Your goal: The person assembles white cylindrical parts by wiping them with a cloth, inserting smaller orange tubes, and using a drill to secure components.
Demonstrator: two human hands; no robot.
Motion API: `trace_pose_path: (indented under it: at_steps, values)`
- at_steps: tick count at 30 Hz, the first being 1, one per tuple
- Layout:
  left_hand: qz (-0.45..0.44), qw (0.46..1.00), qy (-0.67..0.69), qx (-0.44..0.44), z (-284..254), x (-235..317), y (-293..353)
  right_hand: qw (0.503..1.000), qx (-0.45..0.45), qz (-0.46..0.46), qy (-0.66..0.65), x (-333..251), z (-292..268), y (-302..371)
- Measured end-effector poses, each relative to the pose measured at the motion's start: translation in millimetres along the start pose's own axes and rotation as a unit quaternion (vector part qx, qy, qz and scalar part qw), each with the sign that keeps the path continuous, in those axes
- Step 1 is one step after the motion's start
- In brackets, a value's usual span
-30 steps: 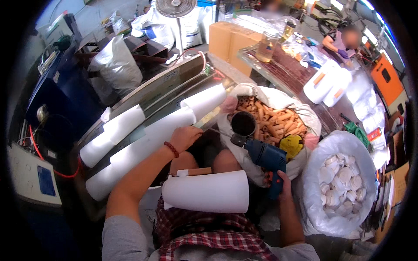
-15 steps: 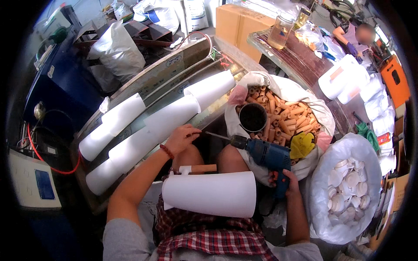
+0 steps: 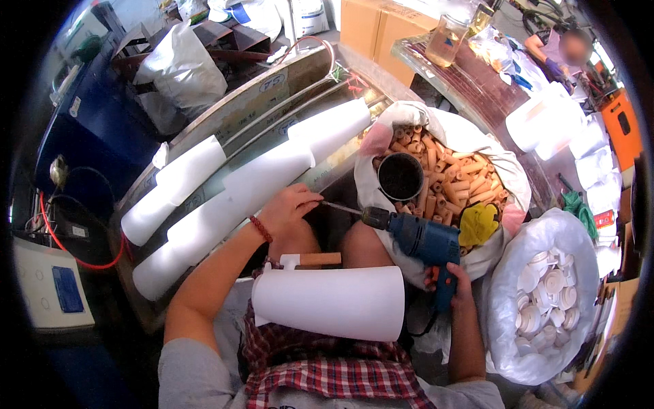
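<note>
My right hand (image 3: 454, 283) grips the handle of a blue power drill (image 3: 426, 238), its long thin bit (image 3: 342, 207) pointing left. At the bit's tip, the fingers of my left hand (image 3: 293, 208) are pinched together; whatever small thing they hold is hidden. Across my lap lies a white tapered plastic vessel (image 3: 330, 303), its wide end to the right. A brown wooden handle (image 3: 320, 259) in a white bracket sits along its far side.
A sack (image 3: 514, 180) of brown wooden handles holds a black cup (image 3: 397, 177) and a yellow glove (image 3: 479, 225). Right of it stands a bag (image 3: 501, 307) of white lids. Nested white vessels (image 3: 269, 167) rest in a trough at left. Another person (image 3: 555, 58) is at far right.
My left fingers have moved slightly right and up to meet the bit's tip. A small dark piece that showed between them is now hidden.
</note>
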State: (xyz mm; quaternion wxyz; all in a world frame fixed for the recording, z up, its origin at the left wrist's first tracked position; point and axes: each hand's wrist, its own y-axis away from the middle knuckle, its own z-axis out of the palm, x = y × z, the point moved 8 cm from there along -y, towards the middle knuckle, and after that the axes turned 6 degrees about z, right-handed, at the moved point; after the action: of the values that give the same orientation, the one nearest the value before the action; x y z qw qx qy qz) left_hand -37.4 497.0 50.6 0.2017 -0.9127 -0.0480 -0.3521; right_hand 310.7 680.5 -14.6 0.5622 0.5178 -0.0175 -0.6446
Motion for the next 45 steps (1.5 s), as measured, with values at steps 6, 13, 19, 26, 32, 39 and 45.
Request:
trace_pose_path:
  at_steps: [6, 13, 19, 26, 32, 39, 45]
  values:
    - [-0.003, 1.0, -0.013, -0.012, 5, 0, 0, 1.0, 0.0, 0.005, -0.003, 1, -1, 0]
    - [-0.158, 0.98, -0.106, -0.061, 4, 8, 23, 1.0, -0.003, -0.009, 0.017, -1, 6, 2]
    - [-0.248, 0.949, -0.111, -0.161, -5, 62, 62, 0.998, -0.05, 0.018, 0.021, 1, -3, -3]
    - [-0.191, 0.957, -0.075, -0.206, -1, 79, 88, 0.998, -0.061, 0.029, 0.007, 4, -8, -7]
    - [-0.19, 0.892, 0.039, -0.408, 49, 78, 124, 0.995, -0.086, 0.043, 0.001, 11, -16, -15]
    - [-0.279, 0.932, 0.068, -0.22, -28, 71, 117, 0.996, -0.071, 0.061, 0.011, 11, -17, -8]
    - [-0.315, 0.923, 0.012, -0.222, -56, 29, 114, 0.994, -0.064, 0.083, 0.024, 14, -21, -11]
